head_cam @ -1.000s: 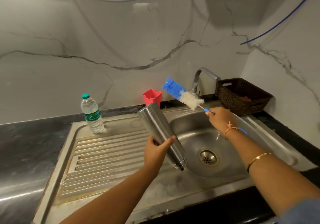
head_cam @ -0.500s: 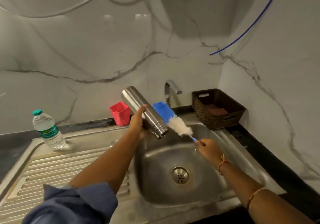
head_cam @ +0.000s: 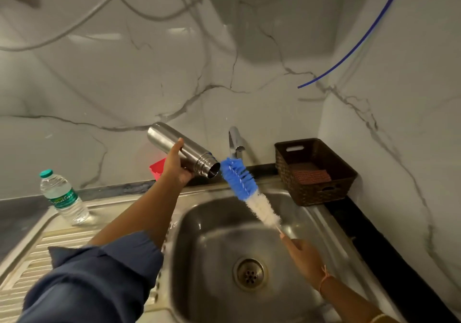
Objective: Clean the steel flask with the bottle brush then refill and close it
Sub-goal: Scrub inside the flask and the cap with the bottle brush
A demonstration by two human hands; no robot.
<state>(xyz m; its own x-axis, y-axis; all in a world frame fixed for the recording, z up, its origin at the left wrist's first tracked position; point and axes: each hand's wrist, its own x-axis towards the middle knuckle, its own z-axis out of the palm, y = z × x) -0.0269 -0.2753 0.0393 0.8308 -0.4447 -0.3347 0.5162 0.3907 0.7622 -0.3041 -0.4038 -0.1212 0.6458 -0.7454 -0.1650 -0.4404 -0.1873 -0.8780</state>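
- Marble-patterned wall panels are seen behind a steel sink (head_cam: pixel 199 225) set into a dark tabletop (head_cam: pixel 15 213)
- A steel flask (head_cam: pixel 189 151) is held in the air above the back left corner of the sink, tilted, with its uncapped mouth turned down and to the right
- The flask's body is gripped by the left hand (head_cam: pixel 175 166), fingers wrapped round it from below, thumb laid along the top
- A bottle brush (head_cam: pixel 245 189) is held slanting over the basin, its blue tip just beside the flask's mouth; whether the two touch cannot be told
- The brush's thin handle is gripped by the right hand (head_cam: pixel 305 256), low over the basin near the drain (head_cam: pixel 250 272)
- A tap (head_cam: pixel 235 141) stands behind the brush
- A brown woven basket (head_cam: pixel 321 193) is set at the back right corner, with a reddish pad (head_cam: pixel 310 176) lying inside it
- A small plastic water bottle (head_cam: pixel 63 199), capped, stands upright at the far edge of the ribbed drainboard (head_cam: pixel 37 260)
- A red cup (head_cam: pixel 157 169) is partly hidden behind the left hand
- A blue sleeve (head_cam: pixel 99 280) covers the left arm
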